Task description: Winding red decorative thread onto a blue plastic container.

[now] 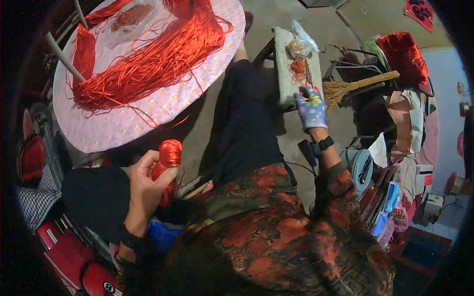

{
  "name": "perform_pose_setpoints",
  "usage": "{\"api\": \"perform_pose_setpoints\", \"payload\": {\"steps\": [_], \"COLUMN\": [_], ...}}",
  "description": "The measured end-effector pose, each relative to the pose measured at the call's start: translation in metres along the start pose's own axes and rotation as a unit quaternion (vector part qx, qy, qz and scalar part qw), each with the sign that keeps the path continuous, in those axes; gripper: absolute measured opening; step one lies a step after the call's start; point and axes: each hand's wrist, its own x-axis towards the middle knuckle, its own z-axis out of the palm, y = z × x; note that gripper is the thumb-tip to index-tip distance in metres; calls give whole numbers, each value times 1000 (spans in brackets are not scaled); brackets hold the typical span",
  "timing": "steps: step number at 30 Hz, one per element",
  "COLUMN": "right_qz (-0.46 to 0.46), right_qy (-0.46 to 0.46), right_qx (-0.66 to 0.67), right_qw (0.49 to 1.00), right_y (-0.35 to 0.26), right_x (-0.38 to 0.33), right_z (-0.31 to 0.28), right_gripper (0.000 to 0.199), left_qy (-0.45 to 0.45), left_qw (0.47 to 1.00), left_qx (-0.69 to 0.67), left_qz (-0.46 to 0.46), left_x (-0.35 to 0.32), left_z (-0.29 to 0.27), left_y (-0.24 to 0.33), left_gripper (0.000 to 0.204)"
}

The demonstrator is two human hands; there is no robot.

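My left hand is closed round a bundle of shiny red cord, whose rounded top stands above my fingers. More red strands hang below the hand. My right hand, in a blue glove with a flower pattern, reaches to the near end of a narrow pale bench. Its fingers are curled, and what they may hold is too small to make out. Thin reddish strings lie on the bench just beyond the glove. A large heap of red cord covers much of the round table at the left.
The round table has a pink patterned cover, with upright poles at its left. A clear plastic bag sits on the bench. Right of it are a straw broom and a shiny red bundle. A black round seat stands lower left.
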Motion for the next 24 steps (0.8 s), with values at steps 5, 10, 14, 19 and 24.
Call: {"api": "perform_pose_setpoints", "payload": {"steps": [5,10,14,19,24], "right_qz": [103,107,67,202,166], "right_qy": [-77,-165,-213,-233,-16], "right_qx": [-149,-177,-215,12,-134], "right_qw": [980,964,951,951,977], "right_y": [48,163,87,138,115], "right_x": [26,56,49,18,-5], "right_z": [-7,11,8,5,3], "right_gripper": [34,29,35,39,37], "left_qy": [34,49,68,48,31], "left_qw": [995,957,925,902,855], "left_qx": [-93,-285,-373,-424,-510], "left_qz": [-7,20,36,60,87], "left_x": [-3,-2,-16,-22,-24], "left_z": [-2,-7,-30,-38,-32], "left_y": [2,2,-3,-1,-7], "left_gripper": [30,43,43,43,19]}}
